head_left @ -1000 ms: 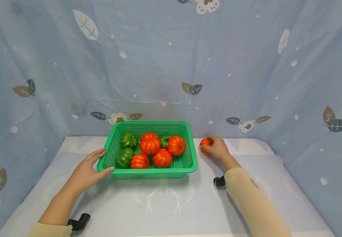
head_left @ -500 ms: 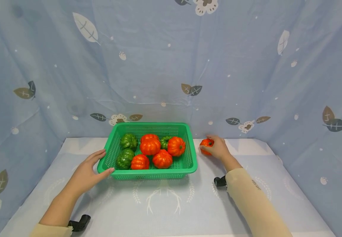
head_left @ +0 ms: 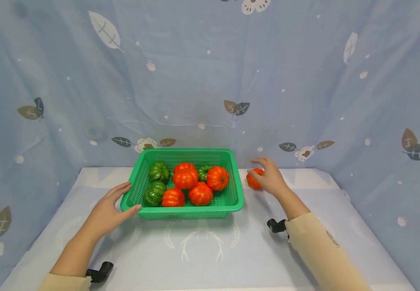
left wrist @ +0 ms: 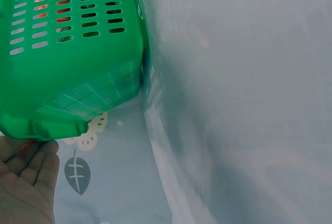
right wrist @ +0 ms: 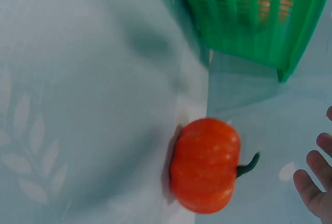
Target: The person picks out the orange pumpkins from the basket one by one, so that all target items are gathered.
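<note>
A pale blue cloth with leaf and flower prints hangs behind and to both sides of a table [head_left: 202,258] covered in a light printed sheet. At the back centre of the table sits a green plastic basket [head_left: 236,190] with slotted walls. It holds four orange pumpkins [head_left: 185,178] and three dark green pumpkins [head_left: 154,193], packed close together.

The person's left hand [head_left: 107,210] rests at the basket's near left corner, fingers straight, thumb and fingertips against the rim, gripping nothing.

Just right of the basket, a single small orange pumpkin [head_left: 253,180] with a dark green stem lies on its side on the table, apart from the basket wall. The right hand [head_left: 271,178] hovers beside it, fingers spread and relaxed, not closed around it. The right wrist view shows a clear gap between its fingertips [right wrist: 311,182] and the pumpkin.
</note>
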`<action>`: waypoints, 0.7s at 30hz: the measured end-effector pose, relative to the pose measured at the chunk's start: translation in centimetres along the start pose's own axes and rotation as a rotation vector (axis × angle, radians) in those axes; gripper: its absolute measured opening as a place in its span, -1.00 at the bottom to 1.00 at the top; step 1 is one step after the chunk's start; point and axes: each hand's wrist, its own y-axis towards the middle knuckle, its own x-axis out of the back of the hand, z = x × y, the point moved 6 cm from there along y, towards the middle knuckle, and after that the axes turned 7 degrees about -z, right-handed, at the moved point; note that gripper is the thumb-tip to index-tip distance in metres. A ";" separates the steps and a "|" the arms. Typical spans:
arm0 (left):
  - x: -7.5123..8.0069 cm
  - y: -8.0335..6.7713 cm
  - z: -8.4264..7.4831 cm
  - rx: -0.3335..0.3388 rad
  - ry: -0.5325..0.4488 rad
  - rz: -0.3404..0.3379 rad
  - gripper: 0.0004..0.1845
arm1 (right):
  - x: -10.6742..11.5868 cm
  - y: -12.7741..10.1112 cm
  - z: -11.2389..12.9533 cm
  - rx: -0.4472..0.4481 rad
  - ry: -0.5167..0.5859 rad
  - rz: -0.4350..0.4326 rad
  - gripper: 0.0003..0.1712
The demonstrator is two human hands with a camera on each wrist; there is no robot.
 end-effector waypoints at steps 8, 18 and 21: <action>0.0 0.0 0.2 -0.012 -0.001 -0.011 -0.05 | -1.2 -0.4 3.5 0.118 0.001 0.031 -0.41; 0.0 0.0 0.2 -0.005 -0.003 -0.006 -0.04 | -4.1 -0.1 6.4 0.215 -0.058 0.153 -0.30; -0.1 0.0 0.3 -0.003 -0.002 -0.005 -0.04 | -4.7 0.2 6.9 0.216 -0.079 0.174 -0.27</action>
